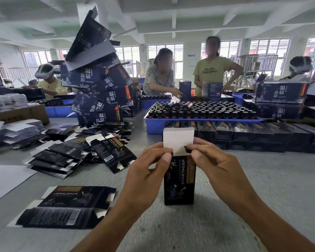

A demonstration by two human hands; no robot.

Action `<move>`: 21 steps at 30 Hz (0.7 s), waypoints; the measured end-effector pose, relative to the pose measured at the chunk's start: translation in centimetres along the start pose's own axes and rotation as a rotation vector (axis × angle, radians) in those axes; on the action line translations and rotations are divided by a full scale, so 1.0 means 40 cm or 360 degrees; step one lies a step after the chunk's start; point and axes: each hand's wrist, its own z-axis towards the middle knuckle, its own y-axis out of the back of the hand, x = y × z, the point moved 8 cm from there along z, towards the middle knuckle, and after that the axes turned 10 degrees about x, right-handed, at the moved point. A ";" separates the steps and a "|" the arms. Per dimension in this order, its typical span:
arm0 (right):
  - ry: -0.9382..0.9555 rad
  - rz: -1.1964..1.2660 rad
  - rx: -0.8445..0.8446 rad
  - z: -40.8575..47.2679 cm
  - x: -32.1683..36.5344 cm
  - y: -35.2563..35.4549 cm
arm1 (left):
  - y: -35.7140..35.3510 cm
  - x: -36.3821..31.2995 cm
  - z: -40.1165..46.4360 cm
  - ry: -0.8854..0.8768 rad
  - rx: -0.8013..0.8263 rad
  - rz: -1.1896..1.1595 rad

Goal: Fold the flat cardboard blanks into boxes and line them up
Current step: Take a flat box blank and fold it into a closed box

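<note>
- Grey worktable (262, 188) is filling the lower frame, and a busy packing room with other workers is being seen across the upper half.
- One dark box (179, 180) is being stood upright at centre frame, its base resting on the table and its white top flap (177, 137) still standing open.
- The left hand (149, 171) is being held at the box's upper left corner, thumb and fingers pinching the lower edge of the flap.
- The right hand (220, 166) is being held at the upper right corner, thumb and forefinger pinching the cardboard there; what the remaining fingers are doing behind the box cannot be told.
- Flat blanks (65, 153) are lying heaped at middle left, and one opened blank (62, 208) is lying at lower left.
- Finished boxes are being kept in a row (262, 133) at middle right, in front of a blue tray (156, 124) of bottles.
- By judgement, the top closure is the step in hand: the side tabs are best being tucked inward first, then the flap being creased along its score and its tongue being guided inside the front wall.
- Even pressure from both thumbs is being advised, so the walls are being kept square and not buckled.
- The box is then to be set in the row at middle right.
</note>
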 end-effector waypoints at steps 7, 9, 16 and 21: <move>0.0045 0.0068 -0.0108 -0.003 0.008 0.011 | 0.010 -0.003 0.002 -0.0035 -0.0042 0.0043; 0.0064 0.0035 -0.0079 -0.004 0.020 0.007 | 0.010 -0.005 0.001 -0.0044 -0.0045 0.0054; 0.0141 0.0015 -0.0143 -0.007 0.054 0.003 | 0.012 -0.014 -0.001 -0.0051 -0.0043 0.0034; 0.0105 0.0054 -0.0171 -0.007 0.033 0.009 | 0.006 -0.006 0.001 -0.0014 -0.0006 -0.0025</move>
